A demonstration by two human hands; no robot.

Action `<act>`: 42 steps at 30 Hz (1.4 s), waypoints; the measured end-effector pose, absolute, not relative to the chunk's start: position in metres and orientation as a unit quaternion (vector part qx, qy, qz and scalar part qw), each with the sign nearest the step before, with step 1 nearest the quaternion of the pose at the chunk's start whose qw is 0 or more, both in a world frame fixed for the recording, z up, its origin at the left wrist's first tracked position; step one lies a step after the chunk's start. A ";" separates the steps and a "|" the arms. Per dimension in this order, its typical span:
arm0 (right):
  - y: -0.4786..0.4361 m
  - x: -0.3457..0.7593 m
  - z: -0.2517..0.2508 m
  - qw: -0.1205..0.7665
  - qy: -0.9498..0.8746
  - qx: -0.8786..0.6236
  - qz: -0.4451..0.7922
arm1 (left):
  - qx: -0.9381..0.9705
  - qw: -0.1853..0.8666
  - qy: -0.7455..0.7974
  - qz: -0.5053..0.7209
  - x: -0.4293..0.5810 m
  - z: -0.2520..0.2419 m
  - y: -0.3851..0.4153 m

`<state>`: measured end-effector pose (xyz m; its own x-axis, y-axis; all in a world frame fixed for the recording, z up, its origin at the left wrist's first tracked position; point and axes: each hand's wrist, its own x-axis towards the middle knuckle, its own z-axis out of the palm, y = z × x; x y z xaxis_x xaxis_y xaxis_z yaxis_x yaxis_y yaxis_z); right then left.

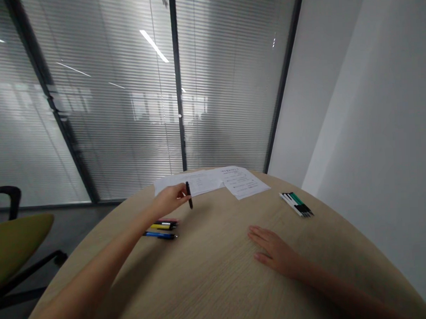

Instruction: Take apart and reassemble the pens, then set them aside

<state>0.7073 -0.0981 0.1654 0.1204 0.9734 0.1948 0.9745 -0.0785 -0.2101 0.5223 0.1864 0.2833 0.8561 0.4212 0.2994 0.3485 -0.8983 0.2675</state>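
My left hand [169, 200] is raised over the far part of a round light-wood table [211, 286], pinching a black pen [189, 196] upright between its fingers. Just below that hand, a blue pen [160, 235], a yellow pen [161, 226] and a pink-red pen [168, 221] lie side by side on the table. My right hand [273, 250] rests flat on the wood, fingers apart, touching nothing else. Off to its far right lies a small bunch of green-and-black pens [296, 204].
Printed white papers [244, 182] lie at the table's far edge. A glass partition with blinds [126, 111] stands beyond the table, and a white wall [356, 125] runs along the right. An olive chair [15, 243] stands at the left.
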 end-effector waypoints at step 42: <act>-0.097 0.698 0.172 0.451 -0.500 -0.671 0.309 | 0.675 0.705 0.137 0.166 0.550 0.210 0.057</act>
